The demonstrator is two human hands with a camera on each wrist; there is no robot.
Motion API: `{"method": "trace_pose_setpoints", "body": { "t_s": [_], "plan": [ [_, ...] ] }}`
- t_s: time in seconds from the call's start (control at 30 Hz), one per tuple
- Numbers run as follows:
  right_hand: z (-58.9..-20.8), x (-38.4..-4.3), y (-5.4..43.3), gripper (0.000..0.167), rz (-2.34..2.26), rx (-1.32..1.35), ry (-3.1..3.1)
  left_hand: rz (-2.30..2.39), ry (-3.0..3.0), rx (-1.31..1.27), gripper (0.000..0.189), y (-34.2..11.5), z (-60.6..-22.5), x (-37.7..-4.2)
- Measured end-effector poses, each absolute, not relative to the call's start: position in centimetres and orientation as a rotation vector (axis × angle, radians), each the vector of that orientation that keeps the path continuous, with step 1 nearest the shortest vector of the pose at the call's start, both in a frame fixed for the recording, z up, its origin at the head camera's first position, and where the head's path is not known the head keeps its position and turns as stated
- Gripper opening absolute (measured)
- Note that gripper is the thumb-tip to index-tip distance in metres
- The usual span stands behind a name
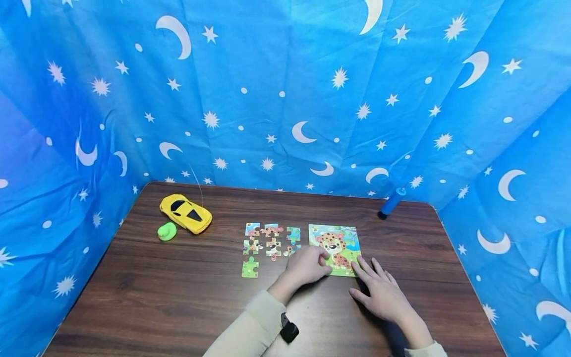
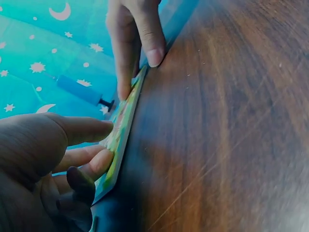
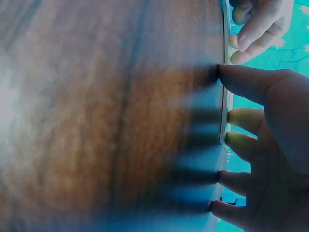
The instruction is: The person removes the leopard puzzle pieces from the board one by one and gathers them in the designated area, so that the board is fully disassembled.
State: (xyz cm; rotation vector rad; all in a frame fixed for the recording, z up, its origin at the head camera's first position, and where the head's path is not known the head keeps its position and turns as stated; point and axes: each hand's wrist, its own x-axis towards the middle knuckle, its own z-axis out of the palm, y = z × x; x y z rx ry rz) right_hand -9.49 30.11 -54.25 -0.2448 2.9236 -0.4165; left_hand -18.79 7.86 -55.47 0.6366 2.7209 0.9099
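Observation:
A square puzzle board with a spotted cub picture lies on the table. My left hand is over its lower left part, fingers bent. In the left wrist view the left hand's thumb and fingertips rest at the board's face with a gap between them, and nothing shows held. My right hand is spread out, index and middle fingertips on the board's lower right corner, the others on the table. Left of the board, several loose puzzle pieces lie in rows; the left hand partly hides the lower ones.
A yellow toy car and a green rubber duck sit at the table's back left. Near the back right edge is a blue pump-like cylinder. Blue star-and-moon cloth hangs around the brown wooden table.

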Motion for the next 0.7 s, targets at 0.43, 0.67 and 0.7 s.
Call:
{"method": "trace_pose_setpoints", "body": {
  "t_s": [0.43,0.67,0.7],
  "plan": [
    [-54.3,-9.6,30.1,0.072,-0.414,-0.231,2.917,0.861,2.779,0.595,0.038,8.9,-56.1,-18.6],
    [-54.2,-9.6,30.0,0.072,-0.412,-0.234,2.918,0.863,2.791,0.617,0.038,9.0,-56.1,-18.5],
    [-54.2,-9.6,30.0,0.072,-0.412,-0.235,2.917,0.864,2.791,0.617,0.037,9.0,-56.1,-18.4]
  ]
}}
